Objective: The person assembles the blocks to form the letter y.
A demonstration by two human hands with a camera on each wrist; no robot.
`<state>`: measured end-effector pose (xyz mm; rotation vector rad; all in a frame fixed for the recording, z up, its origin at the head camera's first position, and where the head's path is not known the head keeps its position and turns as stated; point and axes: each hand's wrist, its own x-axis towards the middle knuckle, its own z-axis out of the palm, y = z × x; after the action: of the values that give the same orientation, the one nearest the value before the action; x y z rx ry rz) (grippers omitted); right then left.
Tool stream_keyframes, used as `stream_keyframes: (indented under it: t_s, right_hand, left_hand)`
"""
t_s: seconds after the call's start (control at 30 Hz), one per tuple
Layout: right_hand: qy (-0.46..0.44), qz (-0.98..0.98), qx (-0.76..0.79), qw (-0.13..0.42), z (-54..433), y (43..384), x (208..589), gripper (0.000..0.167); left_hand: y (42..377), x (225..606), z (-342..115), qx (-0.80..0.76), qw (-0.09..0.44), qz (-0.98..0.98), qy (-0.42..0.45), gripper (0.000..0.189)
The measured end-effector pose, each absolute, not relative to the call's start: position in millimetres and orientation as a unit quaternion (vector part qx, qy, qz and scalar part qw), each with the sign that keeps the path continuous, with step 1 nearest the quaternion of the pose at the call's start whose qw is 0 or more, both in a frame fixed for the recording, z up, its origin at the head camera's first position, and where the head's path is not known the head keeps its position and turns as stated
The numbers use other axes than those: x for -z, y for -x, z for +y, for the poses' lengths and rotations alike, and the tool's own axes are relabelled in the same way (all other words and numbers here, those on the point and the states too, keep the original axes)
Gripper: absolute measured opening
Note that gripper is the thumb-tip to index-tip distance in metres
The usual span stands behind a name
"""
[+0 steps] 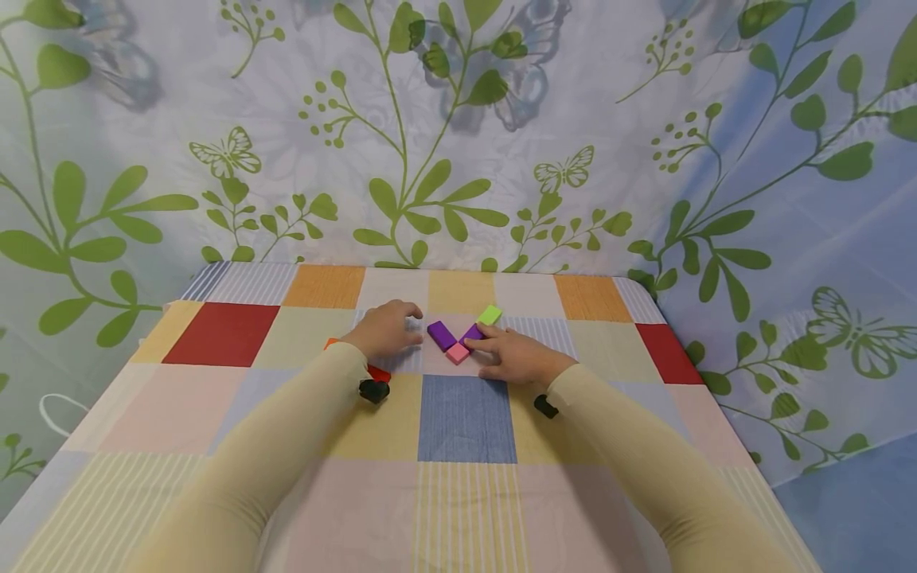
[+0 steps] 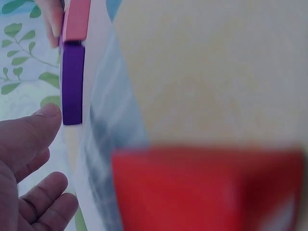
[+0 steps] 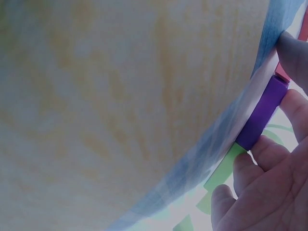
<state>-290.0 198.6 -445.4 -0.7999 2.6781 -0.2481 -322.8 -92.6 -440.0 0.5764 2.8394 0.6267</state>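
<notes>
Two purple blocks and a pink block (image 1: 457, 353) form a V on the patchwork cloth. The pink one sits at the point, and a lime green block (image 1: 490, 315) continues the right arm. My left hand (image 1: 387, 330) hovers beside the left purple block (image 1: 442, 336), holding nothing, its thumb near that block's end in the left wrist view. My right hand (image 1: 517, 355) rests its extended fingers along the right purple block (image 3: 263, 113) and the green one. In the right wrist view, its thumb lies by the pink block.
A red block (image 1: 378, 372) lies under my left wrist, large and blurred in the left wrist view. An orange piece (image 1: 331, 343) peeks out left of that forearm. Behind the table hangs a leaf-printed curtain (image 1: 458, 143). A white cord (image 1: 53, 414) loops by the left edge.
</notes>
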Motion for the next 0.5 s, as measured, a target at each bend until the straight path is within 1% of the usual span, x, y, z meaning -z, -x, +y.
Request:
stream_keyframes:
  t_s: [0.5]
  right_hand:
    - [0.288,0.939,0.088,0.164,200,289,445,0.071]
  left_hand:
    - [323,435,-138,-0.21,0.102,0.958,-0.168,0.049]
